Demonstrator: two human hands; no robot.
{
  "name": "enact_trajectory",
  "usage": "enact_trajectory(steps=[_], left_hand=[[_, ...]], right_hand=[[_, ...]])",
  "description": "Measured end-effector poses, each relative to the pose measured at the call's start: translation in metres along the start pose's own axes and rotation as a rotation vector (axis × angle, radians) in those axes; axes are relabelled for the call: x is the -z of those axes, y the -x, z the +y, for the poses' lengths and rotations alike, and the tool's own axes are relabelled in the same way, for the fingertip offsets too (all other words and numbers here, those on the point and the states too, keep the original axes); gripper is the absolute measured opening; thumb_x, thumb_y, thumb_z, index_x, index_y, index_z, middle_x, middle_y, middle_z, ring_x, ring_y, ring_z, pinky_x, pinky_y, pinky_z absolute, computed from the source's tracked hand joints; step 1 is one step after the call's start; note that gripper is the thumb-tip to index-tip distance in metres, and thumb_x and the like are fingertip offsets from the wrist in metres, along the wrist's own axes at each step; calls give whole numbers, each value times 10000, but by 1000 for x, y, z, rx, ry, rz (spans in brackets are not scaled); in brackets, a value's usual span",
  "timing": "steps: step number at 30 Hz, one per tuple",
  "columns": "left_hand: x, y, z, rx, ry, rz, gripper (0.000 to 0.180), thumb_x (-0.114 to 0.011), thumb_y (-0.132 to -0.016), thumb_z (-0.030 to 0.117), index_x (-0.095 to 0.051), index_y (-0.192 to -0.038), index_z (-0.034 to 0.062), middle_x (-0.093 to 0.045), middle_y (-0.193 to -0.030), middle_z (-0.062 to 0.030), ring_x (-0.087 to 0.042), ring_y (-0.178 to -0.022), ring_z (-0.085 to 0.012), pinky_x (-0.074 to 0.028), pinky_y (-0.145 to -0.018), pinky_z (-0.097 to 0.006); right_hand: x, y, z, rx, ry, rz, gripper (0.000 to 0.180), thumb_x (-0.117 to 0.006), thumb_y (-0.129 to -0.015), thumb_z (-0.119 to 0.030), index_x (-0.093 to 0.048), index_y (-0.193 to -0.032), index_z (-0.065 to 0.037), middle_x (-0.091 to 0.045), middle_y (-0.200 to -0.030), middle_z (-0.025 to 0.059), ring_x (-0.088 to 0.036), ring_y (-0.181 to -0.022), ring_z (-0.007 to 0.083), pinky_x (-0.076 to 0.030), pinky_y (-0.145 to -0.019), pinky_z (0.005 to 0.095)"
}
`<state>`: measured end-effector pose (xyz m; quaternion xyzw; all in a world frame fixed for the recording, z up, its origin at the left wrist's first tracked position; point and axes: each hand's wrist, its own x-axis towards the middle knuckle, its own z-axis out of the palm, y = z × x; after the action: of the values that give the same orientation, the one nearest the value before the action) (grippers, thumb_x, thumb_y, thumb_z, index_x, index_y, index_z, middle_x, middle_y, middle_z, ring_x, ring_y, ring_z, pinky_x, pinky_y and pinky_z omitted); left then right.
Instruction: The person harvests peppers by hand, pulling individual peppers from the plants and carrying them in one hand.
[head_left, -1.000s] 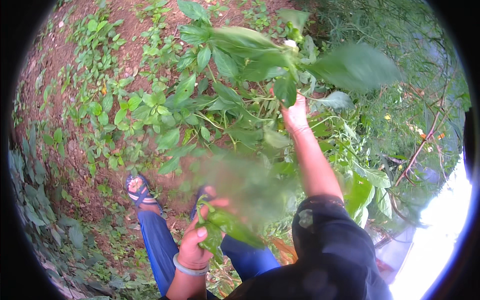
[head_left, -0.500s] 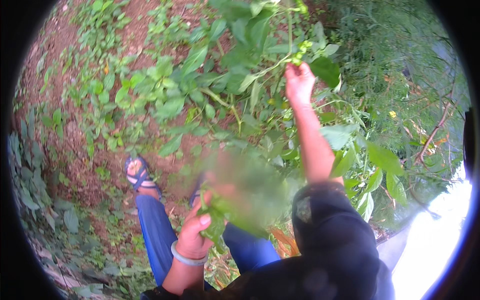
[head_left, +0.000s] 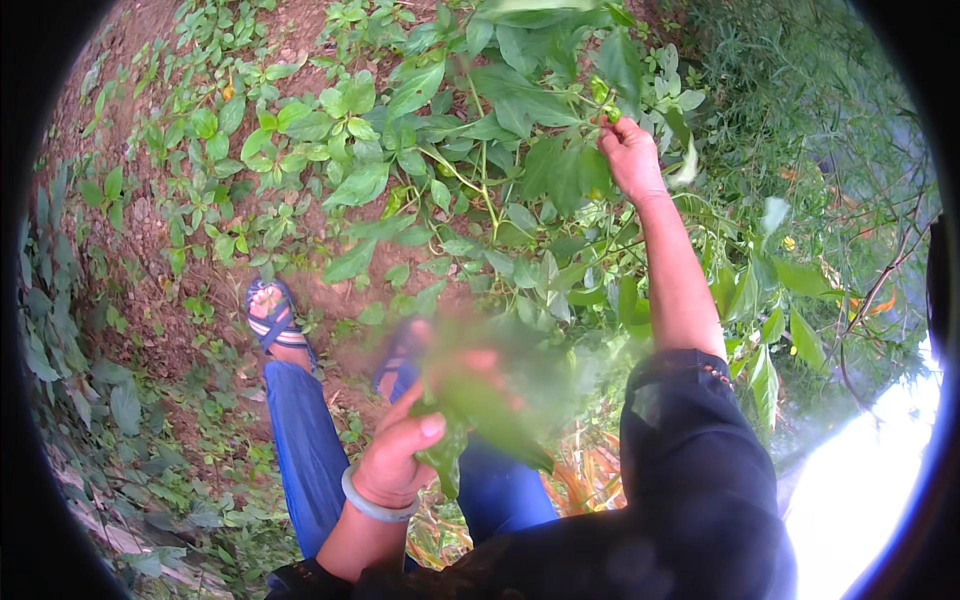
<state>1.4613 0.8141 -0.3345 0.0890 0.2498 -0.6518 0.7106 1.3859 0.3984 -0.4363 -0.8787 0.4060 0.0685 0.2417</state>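
Out at the upper right, my right hand (head_left: 632, 160) is stretched over a leafy pepper plant (head_left: 520, 100). Its thumb and fingers pinch a small light-green pepper (head_left: 613, 115) among the leaves. Low in the middle, my left hand (head_left: 395, 455), with a pale bangle at the wrist, is closed round green peppers (head_left: 446, 462). One of them looks wrinkled and glossy. A blurred patch in the picture covers the left fingertips and the upper part of what they hold, so leaves may be among it.
Low weeds (head_left: 290, 135) grow over reddish-brown soil (head_left: 150, 235). My sandalled foot (head_left: 272, 315) stands left of the plant; the other is partly blurred. Feathery green growth (head_left: 800, 120) and a thin bare branch (head_left: 885, 260) are on the right. Dry orange leaves (head_left: 585, 475) lie by my leg.
My right hand has moved slightly right and down, its fingers still at the light-green pepper. The plant's leaves have shifted. My left hand has stayed nearly in place, moving slightly right.
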Motion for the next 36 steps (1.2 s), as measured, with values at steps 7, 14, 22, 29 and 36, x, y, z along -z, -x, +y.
enact_trajectory(steps=[7,14,22,29,36], left_hand=[[4,7,3,1,1,-13,732,-584,-783,335,-348,-1369,-34,-507,-1270,-160,-504,-1188,-303,-352,-1038,-426],[-1,5,1,32,-74,50,790,-639,-729,429,-385,-1335,-10,-513,-1193,-150,-531,-1128,-371,-390,-1001,-481],[3,7,-2,27,-65,47,780,-642,-747,428,-382,-1338,-9,-512,-1197,-152,-526,-1133,-371,-389,-1001,-482],[6,8,-6,24,-58,65,769,-636,-751,425,-387,-1337,-6,-513,-1191,-150,-525,-1130,-370,-389,-1000,-479],[-2,2,-4,52,-55,69,765,-624,-749,411,-378,-1345,-2,-514,-1205,-152,-520,-1142,-350,-381,-1010,-475]], right_hand=[[7,3,-27,162,261,-67,175,-624,-819,-121,-640,-986,-69,-559,-837,106,-599,-766,269,-493,-750,345],[-5,-3,15,34,-108,-99,207,-577,-847,-73,-616,-1050,-67,-615,-915,62,-558,-784,119,-472,-755,273],[2,1,-6,-94,-445,-233,214,-538,-882,-61,-572,-1093,-49,-640,-924,41,-564,-858,152,-455,-802,285],[46,-33,-50,81,215,182,234,-541,-906,-229,-597,-1003,-24,-653,-842,158,-626,-762,246,-497,-738,343],[69,-24,-76,34,-345,210,159,-499,-949,-129,-570,-1021,-6,-566,-749,31,-522,-641,98,-476,-612,234]])
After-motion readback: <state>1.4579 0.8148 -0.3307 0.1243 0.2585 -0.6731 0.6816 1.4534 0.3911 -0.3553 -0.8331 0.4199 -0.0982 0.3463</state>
